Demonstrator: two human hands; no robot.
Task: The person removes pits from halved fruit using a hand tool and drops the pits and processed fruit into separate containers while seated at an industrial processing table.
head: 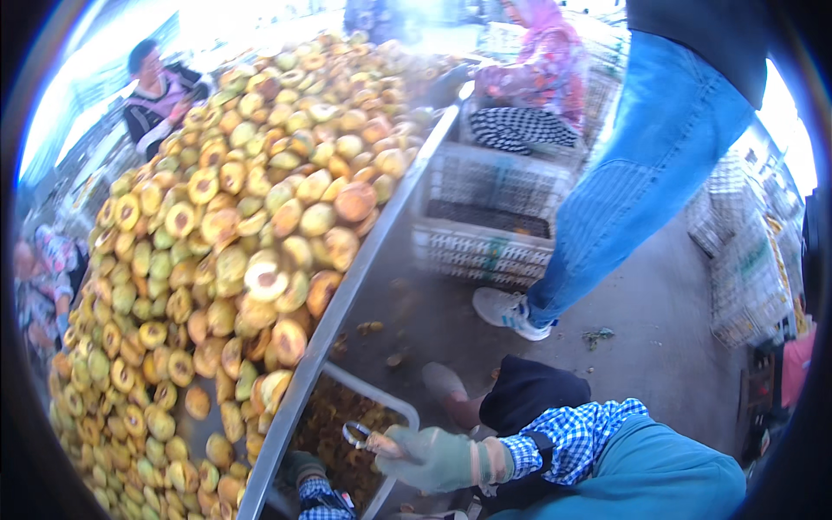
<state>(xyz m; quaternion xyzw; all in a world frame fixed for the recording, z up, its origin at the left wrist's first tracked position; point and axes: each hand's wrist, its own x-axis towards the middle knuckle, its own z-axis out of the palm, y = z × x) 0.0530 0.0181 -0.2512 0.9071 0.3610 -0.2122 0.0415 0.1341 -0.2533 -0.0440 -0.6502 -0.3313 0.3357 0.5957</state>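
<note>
My right hand, in a greenish work glove, grips a small pitting tool by its handle; the tool has a metal loop at its tip. My left hand, gloved too, is at the metal edge of the table, partly hidden by that edge, and its fingers cannot be made out. Beyond the edge lies a large heap of halved peach-like fruit, several halves with brown hollows showing. Below my hands, a container with a pale rim holds brownish bits of fruit.
The table's metal rim runs diagonally between me and the heap. A person in jeans stands at the right, beside stacked plastic crates. Other people sit around the heap. More crates stand far right, and scraps lie on the floor.
</note>
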